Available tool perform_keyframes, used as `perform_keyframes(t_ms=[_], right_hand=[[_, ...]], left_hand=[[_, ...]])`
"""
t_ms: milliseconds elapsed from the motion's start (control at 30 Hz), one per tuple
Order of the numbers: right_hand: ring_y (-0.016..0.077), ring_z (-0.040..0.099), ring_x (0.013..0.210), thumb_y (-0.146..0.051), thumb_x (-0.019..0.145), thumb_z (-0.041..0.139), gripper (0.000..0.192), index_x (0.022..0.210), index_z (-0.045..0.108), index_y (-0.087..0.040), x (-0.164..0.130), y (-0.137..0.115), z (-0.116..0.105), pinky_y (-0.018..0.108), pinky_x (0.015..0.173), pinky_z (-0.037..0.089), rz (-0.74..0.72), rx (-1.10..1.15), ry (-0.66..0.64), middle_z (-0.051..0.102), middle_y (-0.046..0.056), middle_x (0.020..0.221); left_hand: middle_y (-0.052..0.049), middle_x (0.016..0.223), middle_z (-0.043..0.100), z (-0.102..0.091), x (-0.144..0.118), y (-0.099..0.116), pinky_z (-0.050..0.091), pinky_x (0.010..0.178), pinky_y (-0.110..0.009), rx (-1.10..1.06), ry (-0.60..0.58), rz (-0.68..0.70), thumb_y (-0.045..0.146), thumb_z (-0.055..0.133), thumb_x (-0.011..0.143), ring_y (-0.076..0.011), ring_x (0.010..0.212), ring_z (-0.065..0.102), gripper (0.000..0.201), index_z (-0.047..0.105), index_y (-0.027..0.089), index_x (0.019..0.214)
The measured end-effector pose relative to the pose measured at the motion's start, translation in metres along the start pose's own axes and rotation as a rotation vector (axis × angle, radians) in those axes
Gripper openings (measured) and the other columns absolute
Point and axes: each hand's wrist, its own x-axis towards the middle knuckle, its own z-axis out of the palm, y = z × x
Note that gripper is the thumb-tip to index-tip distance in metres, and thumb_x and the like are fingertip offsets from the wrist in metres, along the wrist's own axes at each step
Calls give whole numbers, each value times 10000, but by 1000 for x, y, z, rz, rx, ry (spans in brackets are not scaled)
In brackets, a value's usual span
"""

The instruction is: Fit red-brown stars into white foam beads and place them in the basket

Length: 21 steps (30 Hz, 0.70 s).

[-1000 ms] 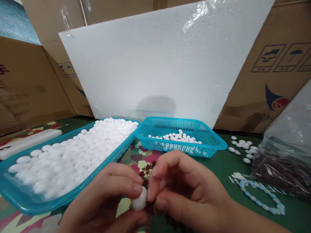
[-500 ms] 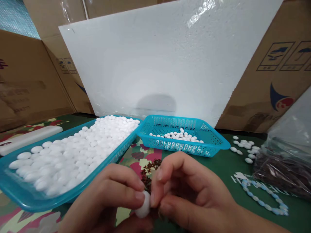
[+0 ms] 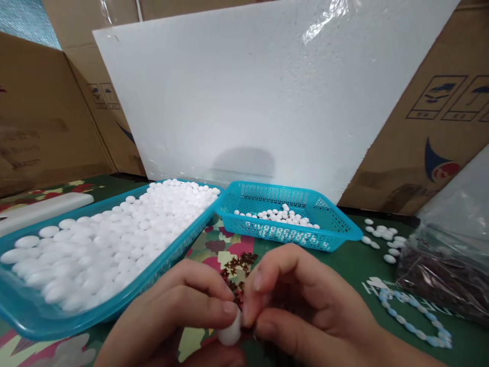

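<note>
L hand [image 3: 171, 316]: pinching white bead [image 3: 230, 332], bottom center.
R hand [image 3: 305, 311]: fingertips pinched on same bead.
Behind: brown star bits [image 3: 239, 265].

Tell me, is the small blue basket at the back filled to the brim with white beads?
No, the small blue basket holds only a thin scatter of white beads on its floor, well below the rim.

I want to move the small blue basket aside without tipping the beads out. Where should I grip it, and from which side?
Grip the small blue basket by its flared rim at the two short ends, one hand coming in from each side. The rim juts outward all round, giving fingers a lip to hook under, and lifting both ends together should keep the white beads level. The perforated walls look thin, so squeezing them seems less secure.
</note>
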Motion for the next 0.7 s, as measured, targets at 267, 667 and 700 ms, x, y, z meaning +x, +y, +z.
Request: perform_keyframes(t_ms=[267, 667, 700], right_hand=[[36, 503, 590, -76, 672, 415, 165, 724, 389, -231, -2, 2, -4, 83, 531, 410, -209, -241, 25, 483, -42, 647], [93, 515, 478, -197, 744, 370, 69, 675, 372, -202, 1, 9, -5, 182, 460, 438, -491, -651, 49, 519, -10, 514], [93, 518, 485, -206, 749, 369, 67, 682, 374, -205, 1, 9, -6, 178, 460, 439, -490, -644, 51, 515, -10, 520]], left_hand=[[4, 635, 533, -3, 6, 0, 461, 388, -105, 140, -157, 160, 198, 504, 649, -90, 481, 518, 289, 484, 280, 926], [-6, 573, 515, 6, -1, -4, 451, 407, -152, -106, -61, -5, 171, 571, 589, -112, 492, 500, 201, 518, 247, 768], [-5, 569, 514, 6, -2, -4, 448, 408, -155, -129, -48, -28, 178, 578, 584, -113, 495, 500, 202, 513, 249, 762]])
